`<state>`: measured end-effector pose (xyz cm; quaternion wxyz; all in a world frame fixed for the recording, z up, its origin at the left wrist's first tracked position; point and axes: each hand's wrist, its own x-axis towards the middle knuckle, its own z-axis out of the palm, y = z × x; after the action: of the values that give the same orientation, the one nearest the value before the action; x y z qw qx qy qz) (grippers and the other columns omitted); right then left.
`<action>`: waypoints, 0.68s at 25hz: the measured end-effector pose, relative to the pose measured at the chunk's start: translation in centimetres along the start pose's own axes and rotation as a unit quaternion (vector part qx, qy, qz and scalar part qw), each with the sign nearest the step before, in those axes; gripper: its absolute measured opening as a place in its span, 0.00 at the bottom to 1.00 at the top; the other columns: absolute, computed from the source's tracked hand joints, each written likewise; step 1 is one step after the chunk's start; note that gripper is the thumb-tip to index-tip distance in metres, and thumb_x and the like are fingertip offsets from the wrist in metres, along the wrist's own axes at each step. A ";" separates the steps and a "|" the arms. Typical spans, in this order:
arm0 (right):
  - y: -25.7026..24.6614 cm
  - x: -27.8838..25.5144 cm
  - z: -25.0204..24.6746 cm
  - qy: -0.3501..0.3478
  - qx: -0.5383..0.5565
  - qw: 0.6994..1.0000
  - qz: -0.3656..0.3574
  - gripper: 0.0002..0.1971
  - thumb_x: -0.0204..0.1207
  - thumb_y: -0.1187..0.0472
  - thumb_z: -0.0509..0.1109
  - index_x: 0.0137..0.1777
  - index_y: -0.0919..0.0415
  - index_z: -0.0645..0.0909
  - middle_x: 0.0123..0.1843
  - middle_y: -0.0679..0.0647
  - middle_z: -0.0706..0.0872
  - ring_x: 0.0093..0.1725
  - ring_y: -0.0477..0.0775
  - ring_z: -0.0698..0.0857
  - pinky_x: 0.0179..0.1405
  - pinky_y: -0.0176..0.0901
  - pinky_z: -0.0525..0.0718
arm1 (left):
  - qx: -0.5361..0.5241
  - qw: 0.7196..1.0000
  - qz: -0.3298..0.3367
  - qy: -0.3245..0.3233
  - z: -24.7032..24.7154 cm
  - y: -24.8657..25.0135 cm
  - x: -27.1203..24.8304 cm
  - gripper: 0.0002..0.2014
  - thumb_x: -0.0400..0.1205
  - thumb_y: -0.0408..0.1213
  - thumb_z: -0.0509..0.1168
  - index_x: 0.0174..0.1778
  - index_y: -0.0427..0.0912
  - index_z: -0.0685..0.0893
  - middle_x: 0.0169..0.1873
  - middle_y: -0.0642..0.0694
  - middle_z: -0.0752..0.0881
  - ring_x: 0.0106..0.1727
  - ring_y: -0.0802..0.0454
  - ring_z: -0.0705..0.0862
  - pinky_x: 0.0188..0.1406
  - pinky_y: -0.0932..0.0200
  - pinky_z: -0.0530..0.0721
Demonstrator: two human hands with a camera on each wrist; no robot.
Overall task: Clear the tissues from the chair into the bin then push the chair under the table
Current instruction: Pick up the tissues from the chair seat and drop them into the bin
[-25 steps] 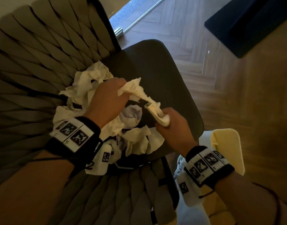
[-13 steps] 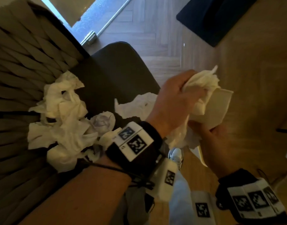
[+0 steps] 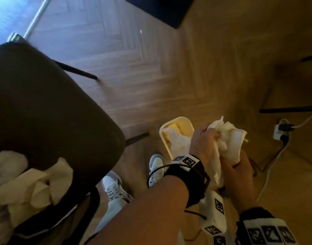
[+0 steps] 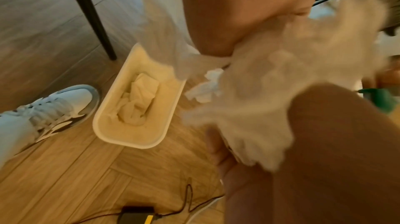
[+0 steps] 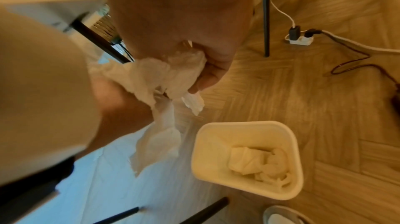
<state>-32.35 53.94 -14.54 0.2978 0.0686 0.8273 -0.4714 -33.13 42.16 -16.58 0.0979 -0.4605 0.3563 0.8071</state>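
tissues (image 3: 227, 137), one crumpled wad, sit clutched in both my left hand (image 3: 203, 144) and right hand (image 3: 240, 172) above the one bin (image 3: 176, 121), more left on the chair (image 3: 45, 106); left wrist: bin (image 4: 129, 135) holds one wad; right wrist: power strip (image 5: 299, 40) beyond.

Bin (image 3: 176, 121) on floor, right of chair (image 3: 45, 106), tissues (image 5: 259, 164) inside. Shoes (image 3: 156, 163) between chair and bin, touching neither. More tissues (image 3: 33, 184) on chair seat; power strip (image 3: 279, 131) right of bin, well apart.
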 end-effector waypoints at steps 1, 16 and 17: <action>1.7 1.2 -0.1 0.000 -0.016 1.000 0.014 0.10 0.74 0.65 0.70 0.53 0.57 0.78 0.47 0.64 0.85 0.47 0.67 0.85 0.39 0.61 0.84 | 0.012 1.000 -0.015 0.008 -0.1 -1.3 1.7 0.09 0.68 0.33 0.62 0.39 0.43 0.87 0.37 0.42 0.83 0.44 0.43 0.81 0.43 0.49 0.77; 13.9 11.0 7.0 -0.236 -0.238 0.927 0.166 0.36 0.78 0.58 0.66 0.83 0.56 0.52 0.78 0.61 0.71 0.75 0.64 0.73 0.62 0.50 0.75 | 0.400 0.906 -0.141 0.020 -8.5 -13.4 15.4 0.27 0.83 0.37 0.62 0.78 0.41 0.65 0.72 0.37 0.75 0.69 0.36 0.76 0.64 0.47 0.75; 14.2 11.0 6.9 -0.247 -0.243 0.925 0.156 0.35 0.79 0.58 0.64 0.83 0.54 0.52 0.77 0.60 0.72 0.74 0.65 0.74 0.61 0.50 0.76 | 0.465 0.874 -0.142 0.000 -8.4 -13.1 15.1 0.26 0.84 0.37 0.59 0.79 0.41 0.64 0.74 0.36 0.73 0.70 0.36 0.75 0.63 0.47 0.75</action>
<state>-32.78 54.18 -33.79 0.5699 0.0039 0.7957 -0.2050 -29.49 43.54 -37.99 0.4142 -0.4076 0.6217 0.5252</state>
